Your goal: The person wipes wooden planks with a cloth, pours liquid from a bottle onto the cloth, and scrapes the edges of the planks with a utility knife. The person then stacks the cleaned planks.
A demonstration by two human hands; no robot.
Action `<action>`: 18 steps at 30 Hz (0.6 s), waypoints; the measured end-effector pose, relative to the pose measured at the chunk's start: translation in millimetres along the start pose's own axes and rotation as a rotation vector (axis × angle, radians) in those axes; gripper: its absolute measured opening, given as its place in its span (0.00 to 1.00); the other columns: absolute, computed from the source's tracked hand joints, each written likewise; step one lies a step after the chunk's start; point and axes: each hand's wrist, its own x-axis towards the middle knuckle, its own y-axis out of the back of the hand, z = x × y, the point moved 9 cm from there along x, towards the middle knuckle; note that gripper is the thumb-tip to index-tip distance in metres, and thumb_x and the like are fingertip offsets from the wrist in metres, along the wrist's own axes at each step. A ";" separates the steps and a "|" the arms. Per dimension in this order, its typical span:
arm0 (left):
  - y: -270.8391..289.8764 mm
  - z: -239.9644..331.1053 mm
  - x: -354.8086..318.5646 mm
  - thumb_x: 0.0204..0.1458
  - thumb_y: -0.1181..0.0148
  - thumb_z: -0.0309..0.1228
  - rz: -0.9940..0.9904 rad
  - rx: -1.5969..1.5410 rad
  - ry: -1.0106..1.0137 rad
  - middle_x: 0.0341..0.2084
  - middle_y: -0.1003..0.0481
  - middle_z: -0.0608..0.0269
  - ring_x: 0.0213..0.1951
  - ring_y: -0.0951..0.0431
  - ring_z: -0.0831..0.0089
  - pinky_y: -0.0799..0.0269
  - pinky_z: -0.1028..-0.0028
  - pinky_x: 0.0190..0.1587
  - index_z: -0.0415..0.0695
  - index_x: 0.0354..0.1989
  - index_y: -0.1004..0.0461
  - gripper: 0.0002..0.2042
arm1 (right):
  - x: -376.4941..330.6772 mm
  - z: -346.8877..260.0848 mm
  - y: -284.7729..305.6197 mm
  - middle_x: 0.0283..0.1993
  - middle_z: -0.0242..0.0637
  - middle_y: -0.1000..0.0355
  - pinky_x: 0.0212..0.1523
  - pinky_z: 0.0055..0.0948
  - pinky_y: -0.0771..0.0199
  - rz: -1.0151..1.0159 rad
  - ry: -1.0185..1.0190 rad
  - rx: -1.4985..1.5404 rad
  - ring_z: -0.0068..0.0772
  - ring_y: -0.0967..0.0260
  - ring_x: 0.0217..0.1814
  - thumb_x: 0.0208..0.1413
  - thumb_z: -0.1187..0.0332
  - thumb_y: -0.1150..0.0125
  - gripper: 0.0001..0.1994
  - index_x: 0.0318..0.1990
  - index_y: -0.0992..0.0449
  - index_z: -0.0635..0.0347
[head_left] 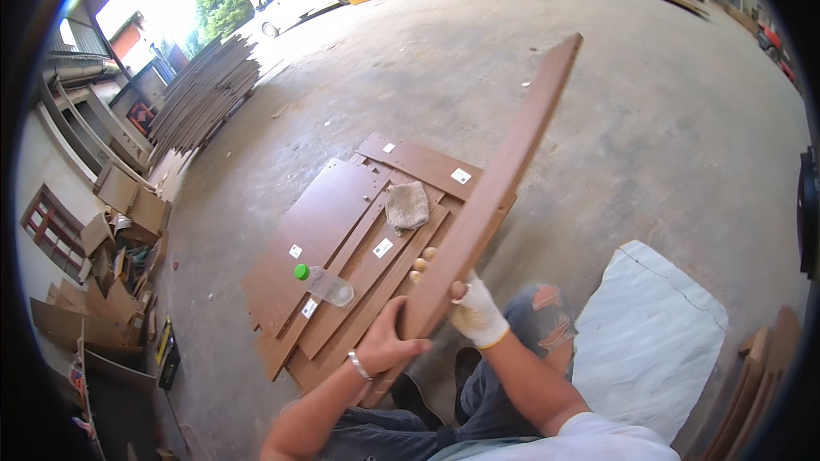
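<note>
A: How does the person hold the long brown board (495, 179)?

B: The left hand (389, 343), bare and with a bracelet on the wrist, is closed around the lower end of the board, the thumb lying across its face. The right hand (476, 312), in a white glove, grips the edge a little higher; bare fingertips (424, 258) show over the far edge.

A: And where is the board?

B: It rises tilted from the hands, up and to the right, above the concrete floor (666, 119). Below it lies a stack of brown panels (342, 230) with white stickers. On the stack rest a crumpled cloth (407, 206) and a plastic bottle (325, 283) with green cap. A white sheet (649, 333) lies just beside the right knee.
</note>
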 end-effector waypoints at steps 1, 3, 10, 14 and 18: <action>-14.6 -9.0 12.4 0.34 0.19 0.51 0.011 0.037 -0.016 0.61 0.31 0.44 0.65 0.30 0.57 0.36 0.62 0.68 0.31 0.72 0.43 0.58 | -2.7 -7.6 18.1 0.66 0.49 0.30 0.71 0.47 0.29 0.085 0.000 -0.071 0.48 0.30 0.69 0.47 0.53 0.17 0.50 0.71 0.40 0.68; -39.2 4.5 25.9 0.36 0.20 0.52 -0.041 0.041 -0.029 0.63 0.32 0.40 0.65 0.31 0.53 0.36 0.62 0.69 0.31 0.72 0.44 0.58 | -11.6 -28.8 31.5 0.62 0.49 0.28 0.69 0.50 0.28 0.127 0.007 -0.122 0.51 0.29 0.67 0.45 0.53 0.17 0.48 0.68 0.38 0.68; -104.1 11.4 57.3 0.45 0.25 0.51 -0.287 0.132 -0.178 0.68 0.39 0.33 0.71 0.37 0.47 0.42 0.62 0.74 0.28 0.76 0.52 0.57 | -45.7 -75.5 77.2 0.55 0.45 0.29 0.65 0.53 0.25 0.328 0.248 -0.304 0.50 0.26 0.59 0.45 0.49 0.21 0.44 0.64 0.36 0.67; -138.6 19.8 58.4 0.47 0.26 0.50 -0.404 0.245 -0.309 0.68 0.39 0.32 0.69 0.36 0.42 0.39 0.59 0.72 0.33 0.78 0.56 0.58 | -73.3 -118.4 72.2 0.57 0.43 0.31 0.63 0.54 0.24 0.422 0.403 -0.417 0.47 0.27 0.58 0.50 0.51 0.24 0.43 0.67 0.40 0.63; -171.4 25.9 48.9 0.47 0.26 0.48 -0.584 0.216 -0.355 0.65 0.36 0.35 0.66 0.33 0.41 0.35 0.58 0.68 0.42 0.80 0.59 0.58 | -114.8 -155.6 70.8 0.53 0.45 0.28 0.63 0.46 0.25 0.529 0.463 -0.562 0.46 0.26 0.57 0.53 0.46 0.29 0.40 0.64 0.34 0.67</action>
